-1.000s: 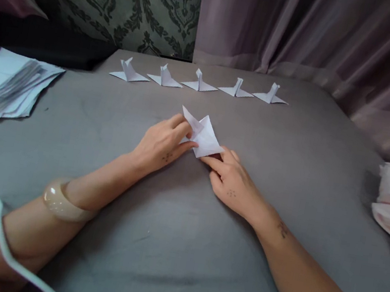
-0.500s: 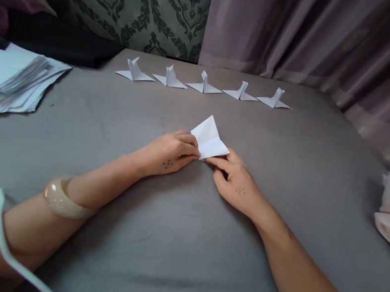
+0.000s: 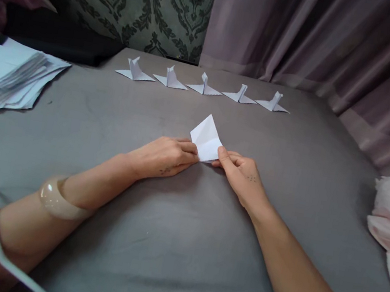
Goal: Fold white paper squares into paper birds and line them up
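Gray table (image 3: 160, 255): seen from the head, with a leafy wall (image 3: 145, 1) behind it.
Folded paper (image 3: 206, 138): white, between both hands, its long way pointing off from the person.
Left hand (image 3: 166, 156): fingers bunched, pinching the paper's near left edge.
Right hand (image 3: 242, 173): thumb on top, pinching the right corner.
Nearer hand: neither; both touch it.
Far row: five white folded shapes (image 3: 203, 86), past the paper.
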`<state>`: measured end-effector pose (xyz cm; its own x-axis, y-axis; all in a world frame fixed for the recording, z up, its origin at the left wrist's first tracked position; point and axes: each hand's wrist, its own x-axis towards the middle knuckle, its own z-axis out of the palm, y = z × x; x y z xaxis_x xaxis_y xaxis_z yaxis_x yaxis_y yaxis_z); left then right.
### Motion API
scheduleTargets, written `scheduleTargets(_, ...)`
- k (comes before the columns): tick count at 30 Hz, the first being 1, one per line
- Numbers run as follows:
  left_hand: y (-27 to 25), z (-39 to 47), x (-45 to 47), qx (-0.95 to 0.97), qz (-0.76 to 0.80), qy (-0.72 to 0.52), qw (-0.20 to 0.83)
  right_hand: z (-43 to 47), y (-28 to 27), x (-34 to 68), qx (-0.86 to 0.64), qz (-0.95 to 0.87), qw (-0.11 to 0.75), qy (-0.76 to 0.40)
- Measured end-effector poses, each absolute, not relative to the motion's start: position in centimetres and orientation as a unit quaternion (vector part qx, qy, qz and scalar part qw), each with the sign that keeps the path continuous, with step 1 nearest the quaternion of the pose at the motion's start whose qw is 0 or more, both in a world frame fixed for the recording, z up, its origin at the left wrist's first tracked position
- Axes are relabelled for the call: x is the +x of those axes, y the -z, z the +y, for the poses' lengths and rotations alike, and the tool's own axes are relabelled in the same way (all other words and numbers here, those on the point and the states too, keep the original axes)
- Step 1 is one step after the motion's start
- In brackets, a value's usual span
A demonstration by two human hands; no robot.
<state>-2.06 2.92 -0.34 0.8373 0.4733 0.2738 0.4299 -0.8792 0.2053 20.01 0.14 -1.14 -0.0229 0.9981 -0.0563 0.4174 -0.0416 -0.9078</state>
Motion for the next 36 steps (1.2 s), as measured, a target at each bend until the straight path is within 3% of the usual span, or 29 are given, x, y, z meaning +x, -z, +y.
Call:
scheduleTargets(12, 0.2, 3.0, -2.1, 0.957, 0.23, -0.156, 0.085, 0.3, 1.0, 20.4, -0.599, -0.631, 0.332, -0.365)
scheduleTargets(22, 0.1, 2.7, -1.9, 0.944, 0.25, -0.174, 0.128, 0.2, 1.6, 20.5, -0.635, -0.65, 0.335, -0.248)
scheduleTargets(36, 0.1, 2.8, -1.9, 0.938, 0.276, -0.167, 0.126, 0.4, 1.6, 21.5, -0.658, -0.656, 0.299, -0.217)
